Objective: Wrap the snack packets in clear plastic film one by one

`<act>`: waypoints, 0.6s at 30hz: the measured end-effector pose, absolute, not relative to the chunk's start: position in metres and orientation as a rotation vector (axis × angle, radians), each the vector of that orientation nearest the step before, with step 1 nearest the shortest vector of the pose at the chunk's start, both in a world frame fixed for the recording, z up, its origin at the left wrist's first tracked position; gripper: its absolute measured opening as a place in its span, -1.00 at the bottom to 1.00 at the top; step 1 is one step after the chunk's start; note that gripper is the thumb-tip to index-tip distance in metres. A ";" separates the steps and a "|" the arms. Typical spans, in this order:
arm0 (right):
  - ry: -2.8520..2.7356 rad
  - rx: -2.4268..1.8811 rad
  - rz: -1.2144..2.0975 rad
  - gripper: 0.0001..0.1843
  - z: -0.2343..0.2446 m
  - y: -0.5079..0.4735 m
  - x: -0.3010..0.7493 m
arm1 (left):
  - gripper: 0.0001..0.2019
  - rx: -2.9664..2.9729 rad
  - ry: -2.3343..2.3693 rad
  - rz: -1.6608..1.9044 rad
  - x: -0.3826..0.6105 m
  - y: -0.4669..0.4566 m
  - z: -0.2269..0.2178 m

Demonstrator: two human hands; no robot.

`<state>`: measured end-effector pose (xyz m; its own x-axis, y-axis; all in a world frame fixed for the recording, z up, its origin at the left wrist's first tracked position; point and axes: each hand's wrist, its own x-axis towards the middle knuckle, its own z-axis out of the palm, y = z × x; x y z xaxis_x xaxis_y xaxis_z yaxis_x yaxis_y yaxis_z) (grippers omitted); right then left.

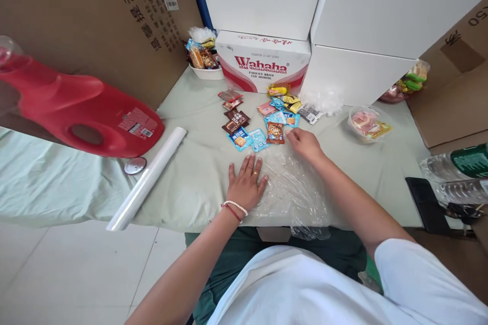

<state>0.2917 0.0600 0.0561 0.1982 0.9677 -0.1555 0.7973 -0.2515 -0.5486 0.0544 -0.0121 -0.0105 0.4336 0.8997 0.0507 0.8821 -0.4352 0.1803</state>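
My left hand (pixel 247 183) lies flat with its fingers spread, on the table cloth and the left edge of a sheet of clear plastic film (pixel 293 183). My right hand (pixel 305 143) is closed, its fingertips beside the right edge of a brown cookie packet (pixel 275 132); what they pinch, if anything, is hidden. Left of that packet are a pale blue packet (pixel 259 139) and a blue snack packet (pixel 240 138). Dark brown packets (pixel 235 121) and red packets (pixel 231 97) lie behind them. A yellow packet (pixel 278 90) rests near the box.
A Wahaha carton (pixel 263 63) stands at the back, with a bowl of snacks (pixel 208 72) to its left. A clear tub (pixel 368 124) sits right. On the left are a roll of film (pixel 148 177), a red jug (pixel 87 111) and a round metal lid (pixel 135 165). Bottles (pixel 457 165) lie far right.
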 end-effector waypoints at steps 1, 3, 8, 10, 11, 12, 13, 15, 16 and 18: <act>-1.694 -2.259 0.656 -0.45 0.056 0.078 0.289 | -0.38 2.546 1.592 0.212 0.054 -0.012 -0.010; -1.733 -2.411 0.664 -0.45 0.052 0.104 0.280 | -0.38 2.537 1.588 0.217 0.053 -0.011 -0.009; -1.448 -2.171 0.931 -0.63 0.033 0.126 0.258 | -0.40 2.524 1.552 0.292 0.051 -0.012 -0.008; -1.336 -2.069 1.047 -0.71 0.030 0.127 0.258 | -0.40 2.513 1.537 0.325 0.050 -0.012 -0.008; -1.322 -2.052 1.071 -0.75 0.030 0.128 0.261 | -0.40 2.505 1.531 0.337 0.050 -0.012 -0.007; -1.315 -2.042 1.073 -0.77 0.031 0.128 0.266 | -0.40 2.498 1.525 0.347 0.050 -0.012 -0.007; -1.291 -2.019 1.058 -0.76 0.032 0.129 0.272 | -0.40 2.490 1.519 0.356 0.049 -0.012 -0.007; -1.226 -1.966 0.984 -0.72 0.035 0.128 0.288 | -0.41 2.477 1.505 0.368 0.048 -0.012 -0.007; -1.211 -1.945 0.953 -0.70 0.038 0.127 0.296 | -0.41 2.472 1.499 0.373 0.048 -0.012 -0.007; -1.268 -1.954 0.918 -0.70 0.042 0.125 0.312 | -0.41 2.462 1.491 0.382 0.047 -0.012 -0.007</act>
<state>0.3118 0.1253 0.0422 0.2951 0.9310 -0.2149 0.4944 -0.3413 -0.7994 0.0471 -0.0121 -0.0071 0.4456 0.8897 0.0990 0.8277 -0.4516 0.3332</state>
